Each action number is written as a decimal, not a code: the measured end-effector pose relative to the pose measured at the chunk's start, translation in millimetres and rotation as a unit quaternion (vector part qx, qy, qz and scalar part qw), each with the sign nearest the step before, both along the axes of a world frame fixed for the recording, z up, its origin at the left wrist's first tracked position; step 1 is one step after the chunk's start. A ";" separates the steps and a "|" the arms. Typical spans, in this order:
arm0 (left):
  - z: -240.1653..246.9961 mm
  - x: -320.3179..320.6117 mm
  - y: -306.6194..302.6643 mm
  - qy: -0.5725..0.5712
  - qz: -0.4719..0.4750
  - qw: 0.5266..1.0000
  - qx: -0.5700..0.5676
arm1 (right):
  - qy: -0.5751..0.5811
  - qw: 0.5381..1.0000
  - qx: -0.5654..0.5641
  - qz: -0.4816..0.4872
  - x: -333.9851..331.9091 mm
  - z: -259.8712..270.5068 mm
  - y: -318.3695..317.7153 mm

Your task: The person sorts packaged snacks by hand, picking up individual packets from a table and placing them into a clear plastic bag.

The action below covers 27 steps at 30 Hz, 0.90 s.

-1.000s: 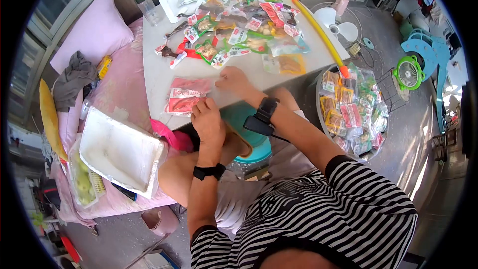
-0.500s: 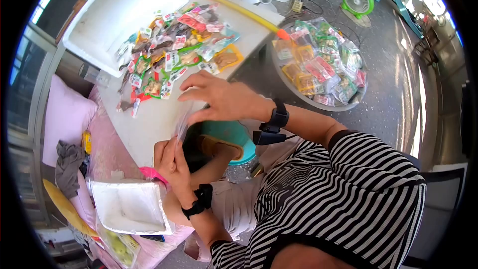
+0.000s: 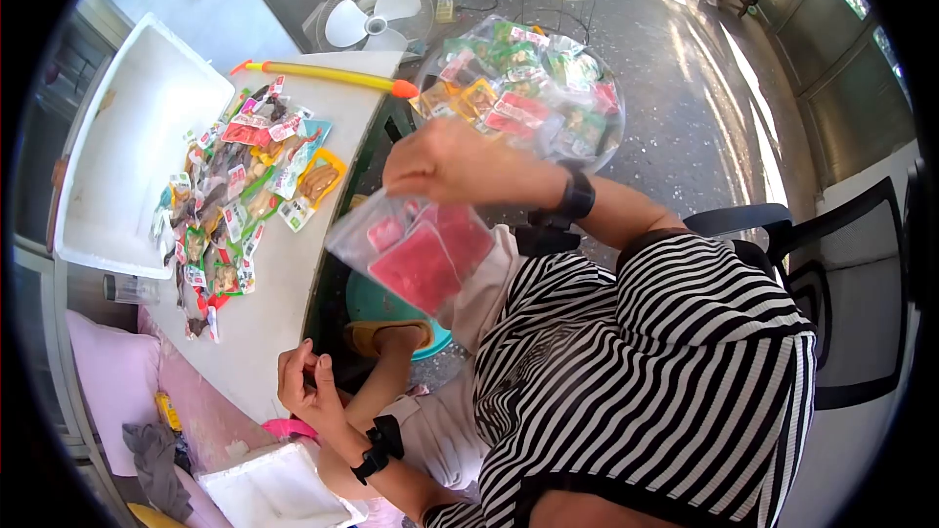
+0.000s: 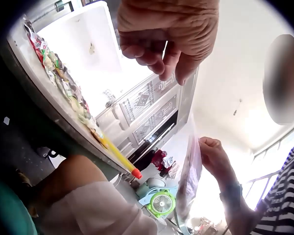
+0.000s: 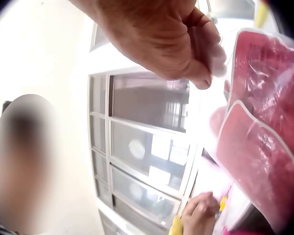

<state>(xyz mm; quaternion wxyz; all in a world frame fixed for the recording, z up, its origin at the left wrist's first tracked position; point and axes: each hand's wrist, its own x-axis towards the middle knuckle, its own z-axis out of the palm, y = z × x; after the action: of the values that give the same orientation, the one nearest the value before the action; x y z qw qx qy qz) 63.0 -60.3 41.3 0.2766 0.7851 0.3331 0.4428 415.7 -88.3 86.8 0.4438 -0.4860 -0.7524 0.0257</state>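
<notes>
While the left hand (image 3: 311,391) hangs at lower left, holding nothing, fingers loosely curled, the right hand (image 3: 460,164) pinches the top of a clear bag with red contents (image 3: 423,252), in mid-air at the centre of the frame, beside the counter (image 3: 284,332). Half a second ago both hands were at it; handling now seems the right hand's alone. Print on the bag and the heaped packets (image 3: 235,200) at left is unreadable.

The shirt (image 3: 636,362) is striped black-white, the shorts (image 3: 440,440) pale, 2 wristbands (image 3: 582,194) black.
</notes>
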 end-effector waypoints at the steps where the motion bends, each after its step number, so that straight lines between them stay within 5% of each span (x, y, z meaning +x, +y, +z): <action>1: -3.7 -1.1 3.6 -0.003 0.006 1.000 -0.001 | 0.003 0.995 -0.021 -0.092 26.4 7.0 -4.8; 7: -9.4 -0.1 12.5 -0.024 0.048 0.998 -0.029 | -0.162 0.945 0.118 -0.260 149.2 25.5 -3.0; 10: -10.0 -4.9 19.0 -0.027 0.089 0.995 -0.041 | -0.218 0.919 0.100 -0.313 198.6 -20.2 20.9; 13: -5.5 -12.7 23.3 -0.008 0.126 0.991 -0.037 | -0.229 0.885 -0.091 -0.396 264.5 -143.0 50.9; 15: 4.6 -20.4 20.5 -0.008 0.145 0.989 -0.038 | -0.173 0.866 -0.211 -0.420 252.7 -186.2 38.1; 19: 15.0 -56.2 10.7 -0.018 0.227 0.972 -0.059 | -0.187 0.889 -0.271 -0.318 172.2 -201.8 32.4; 23: 11.2 -116.2 -1.8 -0.011 0.357 0.932 -0.066 | -0.001 0.971 -0.178 -0.159 82.5 -154.2 41.2; 27: -19.4 -212.3 -21.8 -0.004 0.458 0.888 -0.038 | 0.104 0.989 -0.100 -0.010 8.5 -117.2 65.7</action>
<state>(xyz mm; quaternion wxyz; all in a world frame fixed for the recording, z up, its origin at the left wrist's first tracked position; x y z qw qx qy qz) -149.4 -82.2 21.9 0.0742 0.5323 0.6710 0.5108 424.2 -22.6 -30.4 0.4694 -0.5303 -0.6907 0.1466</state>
